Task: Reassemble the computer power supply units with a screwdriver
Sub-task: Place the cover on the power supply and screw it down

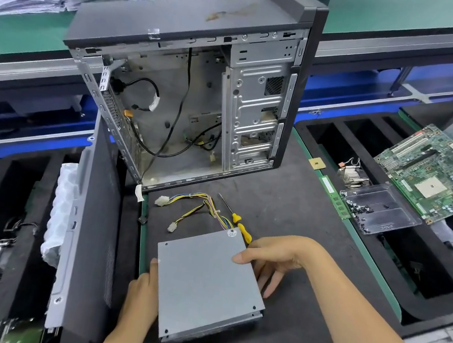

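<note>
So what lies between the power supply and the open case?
In the head view, its wire bundle and the screwdriver lie on the mat between power supply and case.

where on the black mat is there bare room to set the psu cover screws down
Bare mat lies between the open computer case, the screwdriver and the mat's green right edge. Another patch lies right of the power supply, past the right hand. It is crowded behind the supply, among the cables, and at the left hand.
</note>
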Demonstrator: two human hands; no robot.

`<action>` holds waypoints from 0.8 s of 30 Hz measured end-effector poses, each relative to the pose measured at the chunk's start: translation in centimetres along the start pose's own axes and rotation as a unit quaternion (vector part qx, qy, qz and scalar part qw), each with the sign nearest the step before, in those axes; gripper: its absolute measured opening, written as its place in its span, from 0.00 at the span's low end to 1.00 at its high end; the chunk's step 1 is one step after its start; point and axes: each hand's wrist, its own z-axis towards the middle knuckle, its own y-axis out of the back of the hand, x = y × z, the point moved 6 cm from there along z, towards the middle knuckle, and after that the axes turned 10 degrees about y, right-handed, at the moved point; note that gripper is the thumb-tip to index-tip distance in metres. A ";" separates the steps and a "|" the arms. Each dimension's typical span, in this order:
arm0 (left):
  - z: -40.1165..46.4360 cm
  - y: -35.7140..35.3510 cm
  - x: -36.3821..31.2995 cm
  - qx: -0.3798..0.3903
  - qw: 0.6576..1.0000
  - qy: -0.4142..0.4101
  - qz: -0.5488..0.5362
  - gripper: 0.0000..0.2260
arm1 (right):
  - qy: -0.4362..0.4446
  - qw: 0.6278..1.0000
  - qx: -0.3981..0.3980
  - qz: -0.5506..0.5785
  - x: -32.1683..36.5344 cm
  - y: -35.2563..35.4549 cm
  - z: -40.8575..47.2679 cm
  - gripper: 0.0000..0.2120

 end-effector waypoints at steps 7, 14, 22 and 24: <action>-0.1 -0.2 0.3 -0.011 1.000 0.013 0.009 0.26 | -0.044 0.997 -0.065 -0.007 -0.6 1.2 -0.8 0.44; 0.0 -0.3 0.8 -0.009 0.997 0.055 -0.051 0.24 | -0.009 0.999 -0.036 0.026 -1.0 -0.5 -1.2 0.36; -0.5 0.8 2.1 -0.033 0.972 0.104 -0.208 0.16 | -0.022 0.999 0.022 0.010 0.0 -0.9 -1.1 0.31; -1.6 1.2 2.4 -0.050 0.950 0.113 -0.285 0.26 | -0.031 0.999 0.034 0.004 0.3 -0.8 -1.0 0.31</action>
